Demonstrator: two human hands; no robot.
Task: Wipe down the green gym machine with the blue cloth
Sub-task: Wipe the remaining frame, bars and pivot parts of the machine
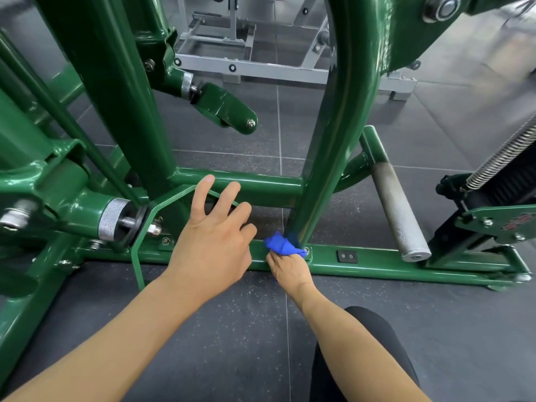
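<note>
The blue cloth (282, 245) is sitting bunched at the foot of the curved upright (339, 126) of the green gym machine (121, 97), right where that tube is meeting the base rail (377, 261). The right hand (290, 271) is gripping it from the near side, curling into the wad and pressing it against the bottom of the tube; its fingertips are hiding in the fabric. The left hand (211, 245) is hanging just beside it, to the left, holding nothing, with its fingers (203, 192) spreading wide toward the low crossbar (261, 184). Whether a fingertip is touching that bar I cannot tell.

The upright's long axis is running up and away from the cloth, so in my judgement the coming wipe is calling for a stroke up along the tube or sideways along the rail. The right hand is the nearer one to both surfaces.

Room is opening to the right along the rail as far as the knurled grey peg (398, 207), which is slanting down toward it. To the left, the free hand and the thin green guard loop (139, 250) are crowding the corner. The bolted foot plate under the cloth is forming an edge where the fabric could be catching. The speckled floor (232, 329) is running directly beneath the rail.
</note>
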